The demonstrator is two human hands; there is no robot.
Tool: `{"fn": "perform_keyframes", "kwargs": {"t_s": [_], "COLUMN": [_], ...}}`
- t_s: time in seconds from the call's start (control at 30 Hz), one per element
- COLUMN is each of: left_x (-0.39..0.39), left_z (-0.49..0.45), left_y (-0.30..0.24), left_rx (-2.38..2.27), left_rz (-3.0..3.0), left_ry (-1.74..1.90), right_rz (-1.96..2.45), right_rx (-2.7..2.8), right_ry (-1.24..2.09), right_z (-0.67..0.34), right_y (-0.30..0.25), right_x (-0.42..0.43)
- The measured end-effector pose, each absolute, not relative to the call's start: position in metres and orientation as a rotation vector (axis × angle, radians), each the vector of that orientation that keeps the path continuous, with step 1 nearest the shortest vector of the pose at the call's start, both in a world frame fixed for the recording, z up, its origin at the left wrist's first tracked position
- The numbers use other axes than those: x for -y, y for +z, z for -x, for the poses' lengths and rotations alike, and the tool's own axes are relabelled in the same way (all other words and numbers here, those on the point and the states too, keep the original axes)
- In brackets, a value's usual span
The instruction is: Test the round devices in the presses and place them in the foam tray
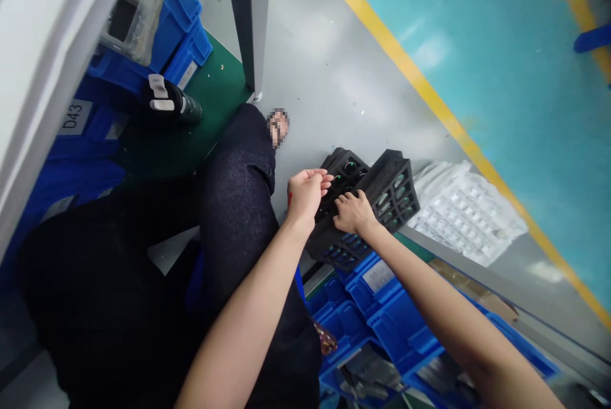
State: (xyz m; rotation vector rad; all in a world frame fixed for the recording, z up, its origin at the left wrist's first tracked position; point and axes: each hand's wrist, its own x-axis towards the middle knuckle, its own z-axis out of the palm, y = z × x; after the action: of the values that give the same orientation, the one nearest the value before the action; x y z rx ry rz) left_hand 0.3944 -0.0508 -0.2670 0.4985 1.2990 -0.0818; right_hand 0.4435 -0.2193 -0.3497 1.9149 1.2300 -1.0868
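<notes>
Black foam trays (394, 191) with rows of pockets stand tilted on the floor beside my leg, small round and shiny parts in some pockets. My right hand (354, 213) curls its fingers over the edge of one tray. Just to its left, my left hand (305, 194) hovers over the pockets of the rear tray (352, 165), its thumb and fingers drawn together. Whatever lies between those fingertips is too small or hidden to name.
Blue bins (405, 326) sit below the trays, some holding clear packaging. White plastic trays (470, 208) lie stacked on the floor to the right. At left are a table leg (245, 21), more blue bins (179, 5) and a dark bottle (188, 107).
</notes>
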Motion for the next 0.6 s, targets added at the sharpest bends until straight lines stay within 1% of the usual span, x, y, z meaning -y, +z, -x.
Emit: {"fn": "perform_keyframes", "kwargs": {"t_s": [0.6], "left_x": [0.0488], "left_z": [-0.3937], "left_y": [-0.2643], "left_rx": [-1.298], "left_rz": [-0.505], "left_ry": [-0.072], "right_rz": [-1.940], "right_rx": [-1.272], "right_ry": [-1.082], "right_z": [-0.4426], "right_y": [-0.3536], "right_x": [0.2214]}}
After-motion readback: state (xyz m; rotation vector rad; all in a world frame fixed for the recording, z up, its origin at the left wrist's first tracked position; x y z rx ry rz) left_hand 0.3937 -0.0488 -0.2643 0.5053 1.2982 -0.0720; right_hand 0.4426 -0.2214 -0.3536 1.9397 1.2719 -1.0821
